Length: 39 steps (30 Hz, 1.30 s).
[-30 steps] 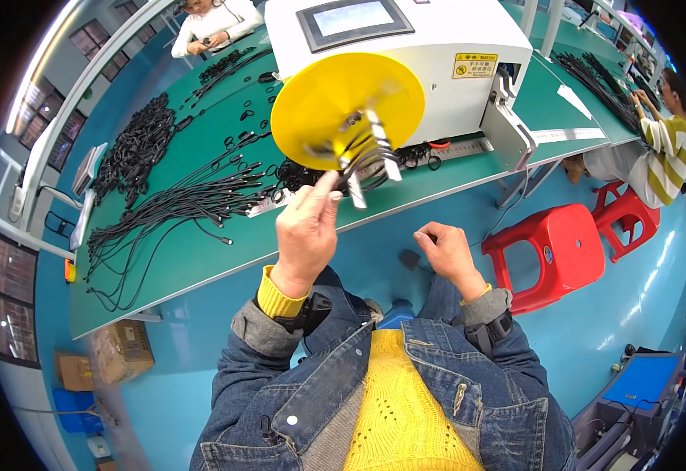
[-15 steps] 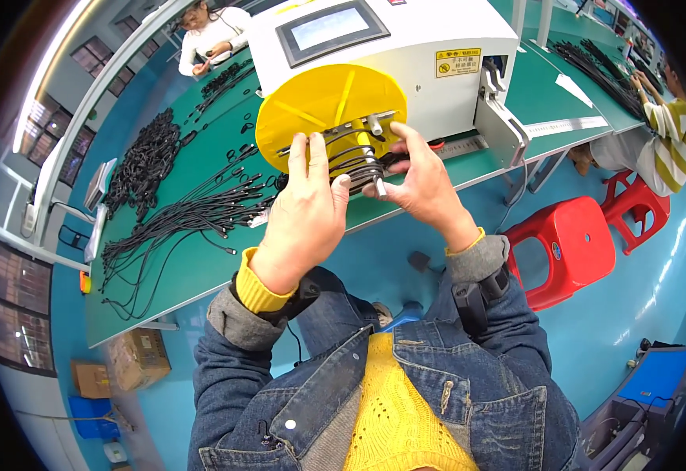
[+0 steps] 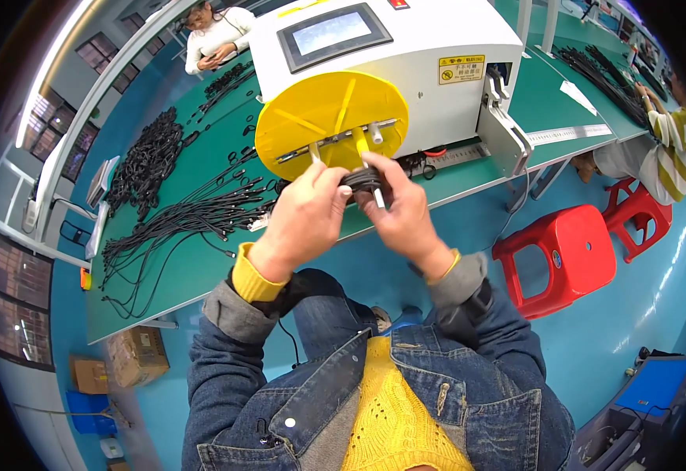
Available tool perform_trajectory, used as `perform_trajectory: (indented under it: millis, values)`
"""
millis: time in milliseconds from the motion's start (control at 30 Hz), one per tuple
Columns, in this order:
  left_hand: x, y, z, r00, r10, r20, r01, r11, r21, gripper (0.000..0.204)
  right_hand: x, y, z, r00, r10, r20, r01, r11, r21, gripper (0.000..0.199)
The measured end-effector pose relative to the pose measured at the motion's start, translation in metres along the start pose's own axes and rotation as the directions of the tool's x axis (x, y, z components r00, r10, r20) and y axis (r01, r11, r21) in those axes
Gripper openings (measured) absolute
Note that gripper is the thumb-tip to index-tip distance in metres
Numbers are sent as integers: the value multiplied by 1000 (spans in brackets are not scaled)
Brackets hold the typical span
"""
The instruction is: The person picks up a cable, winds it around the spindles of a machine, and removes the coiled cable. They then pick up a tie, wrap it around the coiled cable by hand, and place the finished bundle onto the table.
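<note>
— What are the two hands doing?

— Both are closed around a small coiled bundle of black cable (image 3: pixel 363 180). The left hand (image 3: pixel 305 216) grips it from the left with the fingers curled over the top; the right hand (image 3: pixel 402 210) pinches it from the right, thumb on the coil.

— Where is that bundle?

— Just in front of the lower edge of the round yellow plastic disc (image 3: pixel 331 122), at the metal pegs (image 3: pixel 374 133) that stick out of the disc's cross bar. I cannot tell whether the coil is around a peg or already free of it.

— And the disc?

— It is mounted on the front of a white box-shaped machine with a grey touch screen (image 3: pixel 406 59), which stands on a long green workbench (image 3: pixel 186 259).

— Anything else close by?

— Loose black cables (image 3: pixel 194 216) lie spread on the bench to the left of the hands, and a red plastic stool (image 3: pixel 563 255) stands on the blue floor to the right.
</note>
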<state>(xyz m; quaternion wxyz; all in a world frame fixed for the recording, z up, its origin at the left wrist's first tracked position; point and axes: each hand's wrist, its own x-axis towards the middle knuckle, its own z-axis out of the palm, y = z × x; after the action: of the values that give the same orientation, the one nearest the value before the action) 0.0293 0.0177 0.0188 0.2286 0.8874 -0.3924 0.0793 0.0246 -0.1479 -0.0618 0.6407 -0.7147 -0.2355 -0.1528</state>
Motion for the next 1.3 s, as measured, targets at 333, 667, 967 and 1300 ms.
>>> perform_trajectory:
  millis: [333,667,967,1300]
  values:
    - [-6,9,21,976,21,-219,-11,999,46,25,-6,-10,25,917,-160,-366,48,953,-299,37]
    - [-67,53,41,996,-73,-47,72,997,-30,24,-81,-17,15,980,-158,-123,79,870,-486,30]
    - [-75,23,86,757,-285,589,614,-1,-790,32,-96,34,34,987,23,162,29,951,-309,19]
    - [-101,-7,116,403,19,915,913,60,-403,28,-98,18,34,759,242,605,307,686,-660,19]
